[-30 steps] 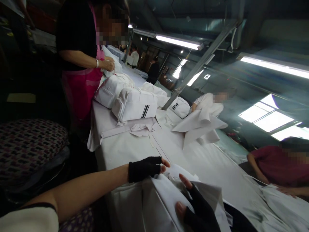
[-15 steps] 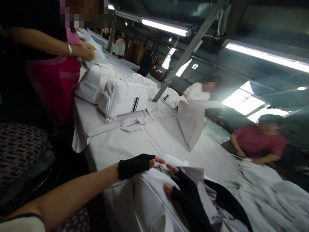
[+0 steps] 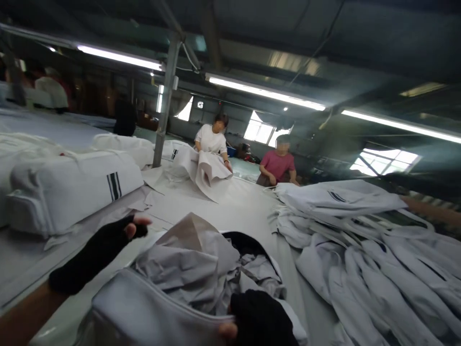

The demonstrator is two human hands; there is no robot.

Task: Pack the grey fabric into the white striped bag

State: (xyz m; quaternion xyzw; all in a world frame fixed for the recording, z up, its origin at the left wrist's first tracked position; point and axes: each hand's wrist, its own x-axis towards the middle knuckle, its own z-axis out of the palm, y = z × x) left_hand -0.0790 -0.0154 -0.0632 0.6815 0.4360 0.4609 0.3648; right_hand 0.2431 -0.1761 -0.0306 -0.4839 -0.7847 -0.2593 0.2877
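A white bag [image 3: 144, 307] lies open at the near edge of the table, stuffed with crumpled grey paper [image 3: 190, 259], its dark inside showing behind. My right hand [image 3: 259, 319], in a black fingerless glove, pinches the bag's near rim with the thumb on top. Just left of the bag, my left hand [image 3: 104, 247], gloved the same way, hovers over the table. Its fingers are loosely bent with nothing in them.
A stuffed white bag with black stripes [image 3: 72, 190] lies at the left. A heap of flat white bags [image 3: 360, 235] fills the right. A metal post [image 3: 163, 110] rises behind. Across the white table [image 3: 237, 204] sit a person in white [image 3: 211, 139], handling a sheet, and one in red [image 3: 277, 166].
The view has swung right and dropped low. My left hand has come off the bag. My right hand has shifted from the paper to the near rim. The standing person in pink is out of view.
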